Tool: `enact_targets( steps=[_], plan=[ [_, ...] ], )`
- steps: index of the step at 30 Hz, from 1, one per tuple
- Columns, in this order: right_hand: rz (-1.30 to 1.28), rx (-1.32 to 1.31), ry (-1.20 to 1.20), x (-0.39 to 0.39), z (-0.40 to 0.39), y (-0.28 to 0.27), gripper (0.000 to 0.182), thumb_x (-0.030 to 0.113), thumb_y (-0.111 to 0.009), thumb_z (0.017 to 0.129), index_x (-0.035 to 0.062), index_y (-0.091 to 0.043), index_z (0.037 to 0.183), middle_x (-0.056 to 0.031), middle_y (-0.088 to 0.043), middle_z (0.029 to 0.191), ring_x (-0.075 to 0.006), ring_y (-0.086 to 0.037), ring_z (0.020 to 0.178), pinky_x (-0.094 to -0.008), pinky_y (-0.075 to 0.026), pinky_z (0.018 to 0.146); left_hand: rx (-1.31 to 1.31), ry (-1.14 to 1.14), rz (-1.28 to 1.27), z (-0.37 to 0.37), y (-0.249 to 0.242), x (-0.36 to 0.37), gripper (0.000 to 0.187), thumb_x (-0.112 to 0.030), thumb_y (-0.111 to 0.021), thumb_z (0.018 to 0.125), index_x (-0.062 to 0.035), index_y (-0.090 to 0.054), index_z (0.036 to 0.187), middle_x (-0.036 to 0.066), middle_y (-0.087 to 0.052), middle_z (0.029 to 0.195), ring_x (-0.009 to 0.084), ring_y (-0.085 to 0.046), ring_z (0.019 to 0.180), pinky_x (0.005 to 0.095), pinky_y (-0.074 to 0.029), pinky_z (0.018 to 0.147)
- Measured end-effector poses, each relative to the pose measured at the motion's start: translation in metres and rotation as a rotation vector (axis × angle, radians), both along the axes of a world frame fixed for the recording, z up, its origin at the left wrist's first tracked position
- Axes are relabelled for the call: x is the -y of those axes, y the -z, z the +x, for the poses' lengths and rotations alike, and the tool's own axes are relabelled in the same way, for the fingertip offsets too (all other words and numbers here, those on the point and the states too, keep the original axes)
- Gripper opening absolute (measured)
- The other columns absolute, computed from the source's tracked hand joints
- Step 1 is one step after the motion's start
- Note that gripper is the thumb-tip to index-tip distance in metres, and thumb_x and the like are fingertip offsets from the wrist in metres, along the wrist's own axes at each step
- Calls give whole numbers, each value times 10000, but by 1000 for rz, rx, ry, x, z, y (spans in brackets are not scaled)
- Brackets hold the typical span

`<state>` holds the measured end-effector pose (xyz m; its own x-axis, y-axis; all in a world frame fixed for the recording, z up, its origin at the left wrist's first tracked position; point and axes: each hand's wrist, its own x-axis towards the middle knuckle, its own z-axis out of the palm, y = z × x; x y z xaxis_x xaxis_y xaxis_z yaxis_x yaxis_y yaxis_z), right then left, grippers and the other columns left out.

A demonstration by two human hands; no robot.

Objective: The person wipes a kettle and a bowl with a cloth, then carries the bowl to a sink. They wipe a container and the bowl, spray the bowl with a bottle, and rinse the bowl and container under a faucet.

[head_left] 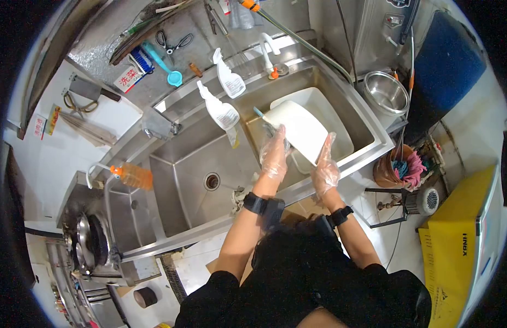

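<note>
White and smooth, the panel (300,128) spans the space between the person's two hands, tilted over the pale basin (341,128) in the right-hand compartment of the steel sink (368,147). Both hands wear clear plastic gloves. The left hand (274,156) has its fingers clamped on the panel's near left corner, while the right hand (325,172) has its fingers pressed against the near right corner, gripping that side. Just beyond the left fingers, something pale blue (258,112) sticks out by the panel's far corner; I can't make out what it is.

Farther out from those fingers stands the white tap (266,50), with an orange piece at its foot. To their left, two white spray bottles (230,81) (220,113) are by the sink's divider, and farther left is a drain (211,181) in the middle compartment. Well left of them again, an orange bottle (134,176) lies tipped. Beyond the right fingers, outside the sink, sits a steel bowl (386,94), and nearer them, a brown bucket (386,172) holds pink cloth (414,170).
</note>
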<state>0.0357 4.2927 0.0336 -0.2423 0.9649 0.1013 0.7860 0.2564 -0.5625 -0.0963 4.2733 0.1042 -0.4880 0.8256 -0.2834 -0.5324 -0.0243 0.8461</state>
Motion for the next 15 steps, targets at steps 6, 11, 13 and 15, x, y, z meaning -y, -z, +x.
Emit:
enact_targets(
  steps=[6,11,13,15],
  plan=[
    [205,-238,211,-47,17,123,774,151,-582,744,-26,-181,1382,-277,-467,1205,-322,-583,918,-377,-482,748,149,-10,138,-15,34,4,435,-303,-569,881,-68,-466,1233,41,-538,1177,179,-507,1080,400,-405,911],
    [-1173,-1928,457,-34,29,7,326,189,-366,929,-8,-473,1166,-129,-557,1121,-235,-548,1015,-313,-445,897,303,-23,218,-5,45,15,397,-236,-555,895,-70,-455,1241,35,-539,1194,185,-502,1110,452,-384,953],
    [-1058,-1989,334,-47,24,15,332,212,-365,940,-3,-473,1169,-112,-558,1121,-220,-555,1010,-318,-445,907,303,-18,189,1,51,18,415,-257,-551,898,-73,-444,1255,32,-532,1206,185,-492,1122,464,-375,958],
    [-939,-2044,213,-56,25,21,339,236,-363,952,3,-473,1172,-95,-558,1121,-204,-562,1006,-323,-445,917,301,-13,158,8,57,22,433,-277,-548,901,-76,-434,1268,28,-525,1218,186,-482,1135,477,-367,963]
  ],
)
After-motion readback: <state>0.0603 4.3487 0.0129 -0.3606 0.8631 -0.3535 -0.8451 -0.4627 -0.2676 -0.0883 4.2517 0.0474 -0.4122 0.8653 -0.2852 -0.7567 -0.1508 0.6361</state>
